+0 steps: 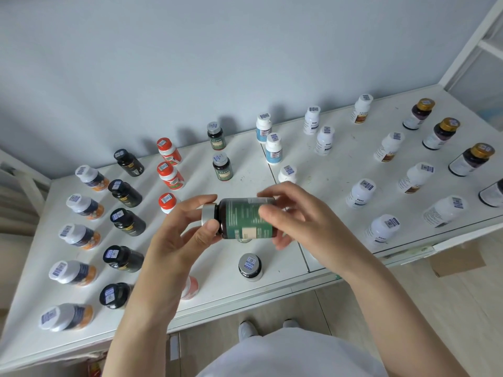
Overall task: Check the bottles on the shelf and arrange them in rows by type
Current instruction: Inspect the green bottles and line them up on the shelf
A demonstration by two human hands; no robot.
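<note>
The bottle being checked (246,217) is dark brown with a green label that carries a pale panel. It lies on its side in the air above the white shelf (226,284), its silver cap (208,214) pointing left. Both hands hold it: the left hand (177,240) pinches the cap end between thumb and curled fingers, and the right hand (299,221) wraps the base end, its thumb across the label. The label print is too small and blurred to read. Directly below the held bottle a sliver of another bottle (244,239) shows, too covered to identify. Nearer the person a silver-capped bottle (250,266) stands upright. Beyond the held bottle two matching green-label bottles (222,167) stand one behind the other. To its left stand red-capped bottles (170,175), the nearest upright one (167,202) half hidden by the left fingers, and a pinkish bottle (190,288) is mostly covered by the left forearm. Further left run a row of black bottles (125,193) and a row of white-capped bottles with orange bases (84,206). To the right of the held bottle are blue-label bottles (273,149), one white cap (287,174) peeking over the right hand, then white bottles (360,193) and gold-capped ones (441,133). One dark bottle (492,193) is cut off at the right edge.
</note>
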